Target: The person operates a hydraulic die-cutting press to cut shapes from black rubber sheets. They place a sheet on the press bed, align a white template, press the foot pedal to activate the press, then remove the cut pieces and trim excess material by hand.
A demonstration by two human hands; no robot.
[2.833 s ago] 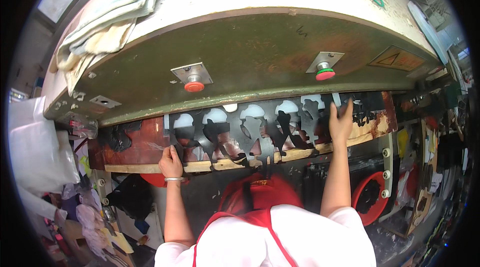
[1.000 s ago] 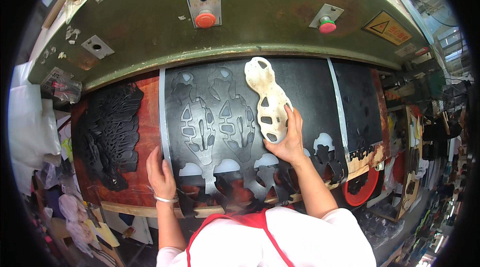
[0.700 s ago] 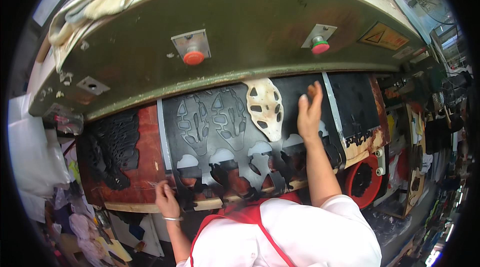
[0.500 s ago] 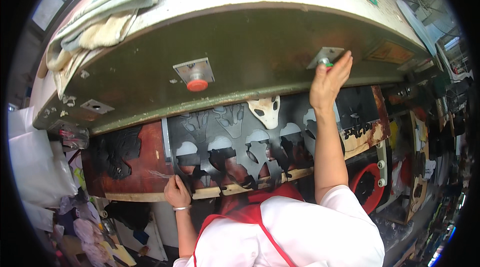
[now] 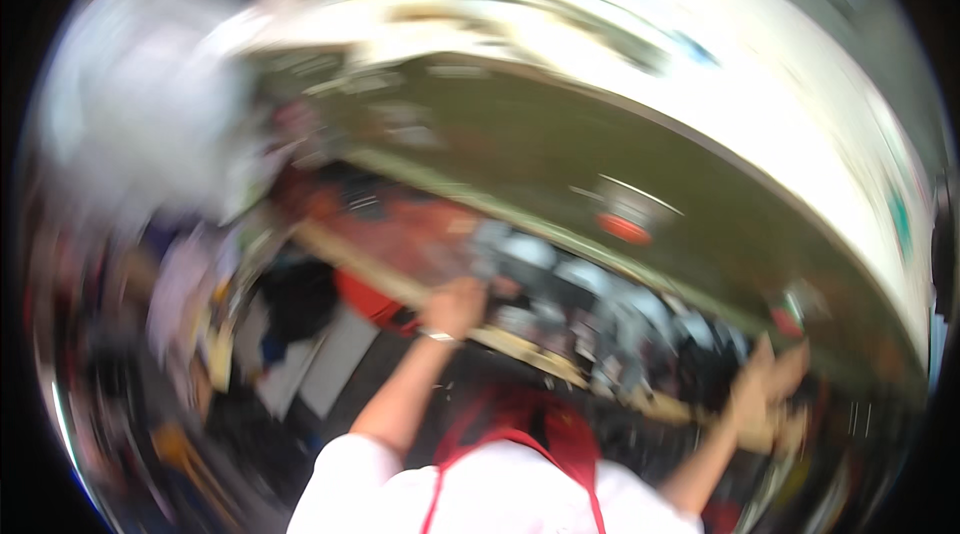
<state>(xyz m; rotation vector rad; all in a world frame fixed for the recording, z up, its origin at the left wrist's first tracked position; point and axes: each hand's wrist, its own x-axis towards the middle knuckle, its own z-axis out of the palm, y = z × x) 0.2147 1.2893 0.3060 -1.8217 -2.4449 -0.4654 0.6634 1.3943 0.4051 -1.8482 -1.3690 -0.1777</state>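
The whole picture is smeared by motion. A dark sheet with many cut-out openings (image 5: 610, 319) lies on a board with a reddish-brown surface (image 5: 400, 219), below the green beam of a press (image 5: 500, 139). At the sheet's left end is my left hand (image 5: 455, 306), near the board's front edge; blur hides whether its fingers grip the sheet. My right hand (image 5: 762, 384) is beyond the sheet's right end, just below a green push button (image 5: 790, 319) on the beam. Its thumb and fingers stand apart, with nothing visible between them.
A red push button (image 5: 625, 226) sticks out of the beam's middle. Folded cloths (image 5: 440, 6) lie on the press's pale top. Clear plastic bags (image 5: 150, 124) hang at the left. Black pieces (image 5: 365, 196) rest on the board's left part, and a red tub (image 5: 370, 299) stands below it.
My view has swung left, so the press now slants and sits further right. My right hand has come down off the green button. My left hand stays by the sheet's left end.
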